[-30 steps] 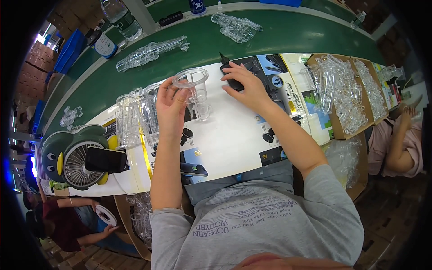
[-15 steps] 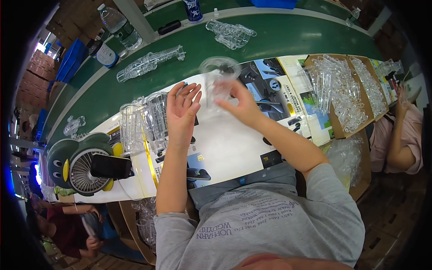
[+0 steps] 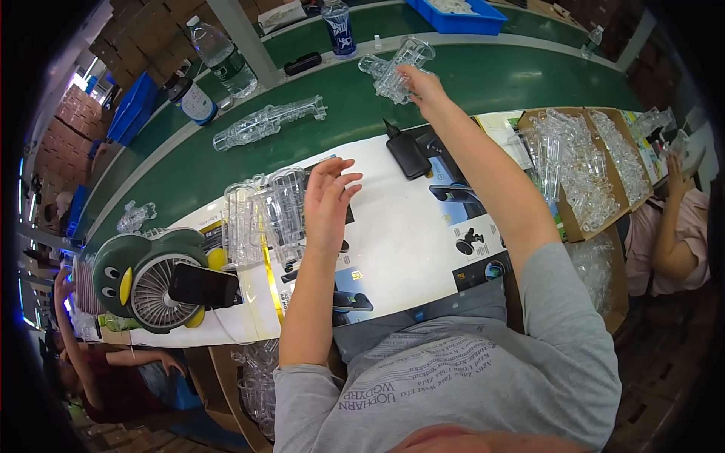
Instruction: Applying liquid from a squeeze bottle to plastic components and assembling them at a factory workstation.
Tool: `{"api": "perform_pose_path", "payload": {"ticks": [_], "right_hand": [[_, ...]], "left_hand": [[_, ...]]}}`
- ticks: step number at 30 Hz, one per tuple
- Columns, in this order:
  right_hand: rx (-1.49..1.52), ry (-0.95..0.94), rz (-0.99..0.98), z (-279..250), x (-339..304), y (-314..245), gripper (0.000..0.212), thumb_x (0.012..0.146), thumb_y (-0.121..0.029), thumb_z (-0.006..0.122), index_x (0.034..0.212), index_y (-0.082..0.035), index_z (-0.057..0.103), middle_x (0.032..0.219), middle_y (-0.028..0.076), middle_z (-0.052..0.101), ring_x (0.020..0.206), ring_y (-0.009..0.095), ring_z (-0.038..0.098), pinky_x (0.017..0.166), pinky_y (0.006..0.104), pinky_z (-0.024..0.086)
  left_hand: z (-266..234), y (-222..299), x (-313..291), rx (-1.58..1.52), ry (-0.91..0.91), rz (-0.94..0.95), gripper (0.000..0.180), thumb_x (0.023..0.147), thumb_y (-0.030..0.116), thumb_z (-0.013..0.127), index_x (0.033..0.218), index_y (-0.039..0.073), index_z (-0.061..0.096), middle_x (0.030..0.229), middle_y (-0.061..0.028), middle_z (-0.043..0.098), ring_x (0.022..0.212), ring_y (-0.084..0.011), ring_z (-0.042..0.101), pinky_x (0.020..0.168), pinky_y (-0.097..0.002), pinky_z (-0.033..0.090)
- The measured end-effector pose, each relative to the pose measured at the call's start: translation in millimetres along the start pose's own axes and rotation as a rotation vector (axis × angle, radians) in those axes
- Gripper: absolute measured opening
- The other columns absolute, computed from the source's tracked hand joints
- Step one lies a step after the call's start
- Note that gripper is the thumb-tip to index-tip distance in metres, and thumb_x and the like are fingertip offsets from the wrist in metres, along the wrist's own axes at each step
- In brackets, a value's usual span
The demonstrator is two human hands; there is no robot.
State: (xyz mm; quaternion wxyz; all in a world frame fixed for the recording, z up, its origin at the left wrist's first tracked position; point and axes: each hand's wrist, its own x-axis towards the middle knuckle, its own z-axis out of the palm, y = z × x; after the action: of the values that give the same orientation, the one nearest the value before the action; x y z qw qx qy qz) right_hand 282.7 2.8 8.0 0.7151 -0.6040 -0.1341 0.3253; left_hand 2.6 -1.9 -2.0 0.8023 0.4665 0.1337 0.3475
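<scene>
My right hand [image 3: 424,89] reaches out to the green surface with its fingers closed on a clear plastic part [image 3: 414,54]. That part sits on or against other clear parts [image 3: 384,77] there; which edges belong to which is hard to tell. Over the white board my left hand [image 3: 330,204] hovers with loosely bent fingers apart and nothing in them. Beside it on the left stand several clear plastic tubes [image 3: 260,219]. A black bottle [image 3: 408,155] with a pointed tip lies between my arms. One long clear assembly [image 3: 268,123] rests on the green surface.
A penguin-shaped fan [image 3: 155,291] with a phone [image 3: 202,285] stands at the left. At the right, cardboard boxes [image 3: 572,226] hold many clear parts. Drink bottles [image 3: 221,59] and a blue tray [image 3: 461,19] line the back. A co-worker's arm [image 3: 668,226] shows at far right.
My right hand has carried the clear part forward from the board to the pieces on the green surface. The black bottle has come into view. My left hand stays over the board.
</scene>
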Motion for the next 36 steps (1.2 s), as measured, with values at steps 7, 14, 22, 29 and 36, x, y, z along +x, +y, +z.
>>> {"api": "perform_pose_path", "payload": {"ticks": [7, 14, 22, 29, 36], "right_hand": [[-0.145, 0.140, -0.239, 12, 44, 25, 0.028, 0.075, -0.025, 0.067, 0.088, -0.001, 0.061, 0.081, 0.004, 0.060, 0.073, 0.012, 0.055, 0.067, 0.0223, 0.042], [-0.117, 0.077, -0.303, 5, 59, 31, 0.030, 0.069, -0.029, 0.070, 0.076, -0.001, 0.061, 0.072, 0.006, 0.061, 0.062, 0.012, 0.054, 0.058, 0.0254, 0.041], [0.419, -0.161, -0.161, -11, -15, -8, 0.024, 0.081, -0.023, 0.061, 0.089, -0.001, 0.059, 0.089, 0.011, 0.063, 0.076, 0.019, 0.060, 0.069, 0.0315, 0.049], [0.796, -0.477, 0.272, -43, -131, 1, 0.036, 0.085, -0.026, 0.052, 0.105, 0.004, 0.055, 0.106, 0.018, 0.059, 0.101, 0.031, 0.056, 0.088, 0.0384, 0.046], [0.827, -0.817, 0.418, -66, -138, 36, 0.040, 0.086, -0.030, 0.048, 0.108, 0.002, 0.056, 0.115, 0.019, 0.056, 0.111, 0.033, 0.051, 0.095, 0.0488, 0.040]], "left_hand": [[-2, 1, -1, 0.020, -0.046, -0.004, 0.029, 0.086, 0.007, 0.048, 0.115, 0.003, 0.044, 0.116, -0.0123, 0.050, 0.094, -0.0181, 0.056, 0.081, -0.0297, 0.045], [1, -6, 1, 0.038, -0.092, -0.033, 0.025, 0.087, 0.008, 0.047, 0.112, 0.003, 0.047, 0.114, -0.0115, 0.051, 0.091, -0.0166, 0.057, 0.081, -0.0298, 0.046], [-7, -5, 0, 0.060, -0.042, -0.047, 0.025, 0.088, 0.009, 0.047, 0.112, 0.002, 0.048, 0.112, -0.0111, 0.053, 0.091, -0.0161, 0.057, 0.081, -0.0295, 0.045], [-2, -13, 2, 0.301, 0.010, 0.079, 0.070, 0.075, 0.002, 0.066, 0.134, 0.001, 0.028, 0.134, -0.0126, 0.036, 0.125, -0.0231, 0.036, 0.101, -0.0346, 0.033], [-4, -24, -3, 0.410, -0.151, 0.042, 0.075, 0.055, 0.005, 0.082, 0.120, -0.003, 0.046, 0.111, -0.0118, 0.056, 0.105, -0.0199, 0.054, 0.091, -0.0319, 0.043]]}}
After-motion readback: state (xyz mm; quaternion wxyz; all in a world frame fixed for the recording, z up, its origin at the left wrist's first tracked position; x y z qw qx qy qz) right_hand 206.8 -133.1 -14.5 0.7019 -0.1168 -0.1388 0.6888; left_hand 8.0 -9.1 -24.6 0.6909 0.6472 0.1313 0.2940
